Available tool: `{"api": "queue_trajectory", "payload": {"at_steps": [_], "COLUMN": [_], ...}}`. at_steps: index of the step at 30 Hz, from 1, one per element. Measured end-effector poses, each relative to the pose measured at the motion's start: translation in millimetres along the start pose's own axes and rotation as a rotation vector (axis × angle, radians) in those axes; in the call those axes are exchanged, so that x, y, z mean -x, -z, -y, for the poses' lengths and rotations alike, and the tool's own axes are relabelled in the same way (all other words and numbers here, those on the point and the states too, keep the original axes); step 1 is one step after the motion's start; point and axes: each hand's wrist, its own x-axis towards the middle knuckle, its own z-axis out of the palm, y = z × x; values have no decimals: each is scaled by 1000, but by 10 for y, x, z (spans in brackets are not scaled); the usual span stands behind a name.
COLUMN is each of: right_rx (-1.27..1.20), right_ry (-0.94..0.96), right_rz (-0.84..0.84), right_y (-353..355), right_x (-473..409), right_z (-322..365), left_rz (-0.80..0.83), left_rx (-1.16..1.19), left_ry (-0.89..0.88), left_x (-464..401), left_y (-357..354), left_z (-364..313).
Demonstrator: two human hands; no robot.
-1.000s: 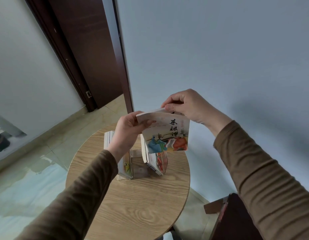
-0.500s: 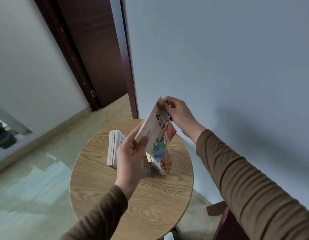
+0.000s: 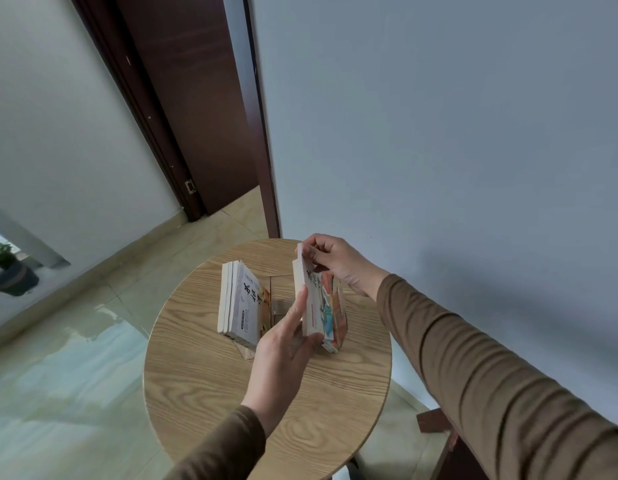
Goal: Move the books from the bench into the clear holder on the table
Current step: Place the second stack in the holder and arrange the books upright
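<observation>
Since half a second ago the thin paperback book with the colourful illustrated cover [image 3: 312, 299] has come down from its tilted hold above the table and now stands nearly upright at the right end of the clear plastic holder [image 3: 278, 306], against the other bright-covered books [image 3: 335, 320] already leaning there. The right hand [image 3: 335, 263] pinches the book's far top corner between thumb and fingertips. The left hand [image 3: 283, 344] is closed around the near lower edge, with the forefinger stretched flat up the pale page block and the thumb underneath.

To the left, well apart from the held book, a second group of white-edged paperbacks [image 3: 238, 303] leans in the holder's left end, black brush lettering visible on the outermost cover. Between the two groups the transparent walls of the holder show, glossy and hard to trace.

The holder sits on a round table with a light wood-grain top [image 3: 203, 382]. Both forearms wear ribbed brown sleeves [image 3: 491, 382]. Beyond the table lie shiny pale floor tiles [image 3: 75, 375], a smooth grey-blue wall [image 3: 439, 133] and a dark brown wooden door frame [image 3: 182, 98]. A dark wooden bench [image 3: 442, 431] shows at the lower right.
</observation>
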Motion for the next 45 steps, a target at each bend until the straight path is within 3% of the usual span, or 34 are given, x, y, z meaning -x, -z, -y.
{"api": "queue_trajectory", "payload": {"at_steps": [3, 9, 13, 25, 34, 45], "right_rx": [66, 308, 416, 1158, 1226, 1257], "right_ry": [-68, -162, -163, -63, -37, -87], "right_rz": [-30, -71, -41, 157, -118, -138], "right_y": [8, 76, 5, -161, -494, -514], "right_x": [-15, -86, 31, 660, 611, 556], "right_z": [-130, -506, -409, -823, -1194, -1261], "left_rz": [47, 127, 151, 205, 238, 255], "left_rx": [-253, -464, -572, -542, -593, -663], "left_ry": [-57, -69, -110, -136, -181, -225], "left_x": [-80, -276, -383, -579, -593, -586], "left_y": [-13, -63, -118, -32, -6, -40], "left_z": [180, 377, 481, 561, 614, 644]}}
